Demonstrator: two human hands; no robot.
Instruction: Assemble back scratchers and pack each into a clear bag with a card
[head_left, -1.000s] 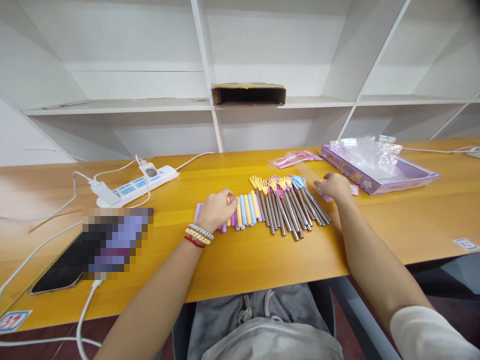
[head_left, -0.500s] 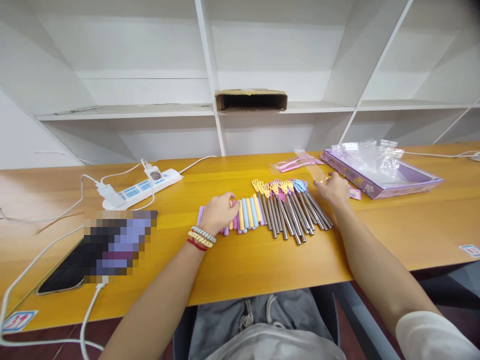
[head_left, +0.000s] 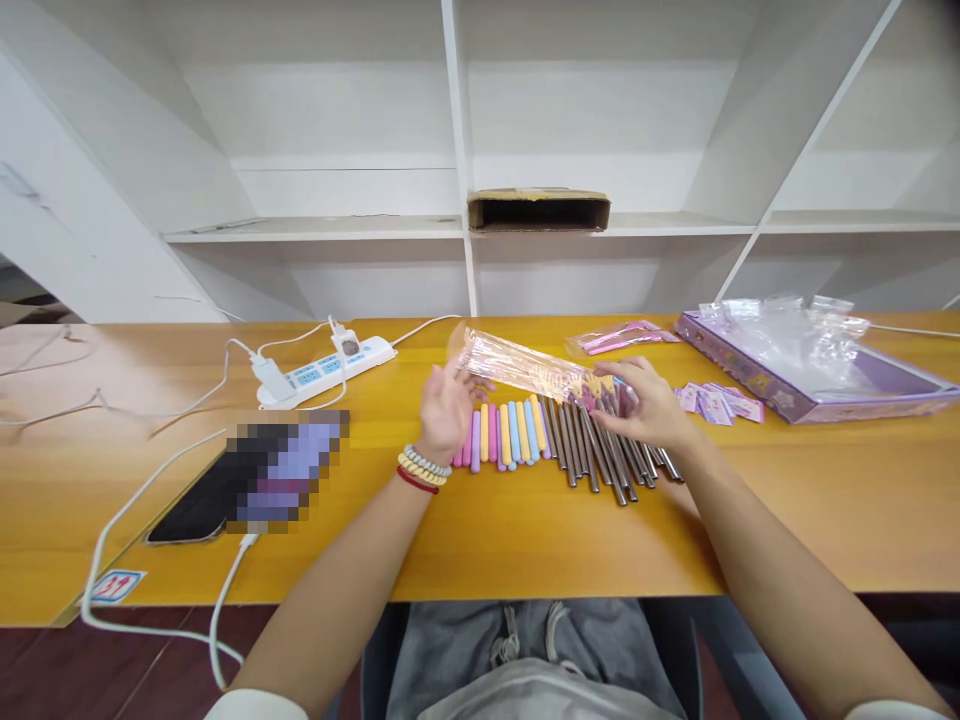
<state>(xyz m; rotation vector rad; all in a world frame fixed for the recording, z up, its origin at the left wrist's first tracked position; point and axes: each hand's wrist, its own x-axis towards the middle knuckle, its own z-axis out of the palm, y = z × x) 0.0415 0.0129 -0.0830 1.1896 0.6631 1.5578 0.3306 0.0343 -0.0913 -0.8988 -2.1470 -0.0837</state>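
Note:
A long clear plastic bag (head_left: pixel 510 362) is held up over the table, slanting down to the right. My right hand (head_left: pixel 646 402) pinches its right end between thumb and fingers. At the other end is my left hand (head_left: pixel 448 408), its fingers apart and the palm turned inward; whether it touches the bag is unclear. Below lies a row of pastel sticks (head_left: pixel 505 437), partly behind my left hand. Beside them, metal back scratchers (head_left: pixel 600 450) lie in a bunch, their coloured claw heads mostly covered by the bag and my right hand.
Small printed cards (head_left: pixel 716 402) lie right of the scratchers, near a purple box lid (head_left: pixel 814 410) filled with clear bags (head_left: pixel 787 335). A bagged pink item (head_left: pixel 619 338) lies behind. Leftward are a power strip (head_left: pixel 330 372), cables and a dark phone (head_left: pixel 187 500). A cardboard box (head_left: pixel 538 195) sits on the shelf.
My right hand has come left from beside the box lid, with the plastic bag in its grip. The left hand has lifted off the pastel sticks and turned palm inward. The view has shifted left.

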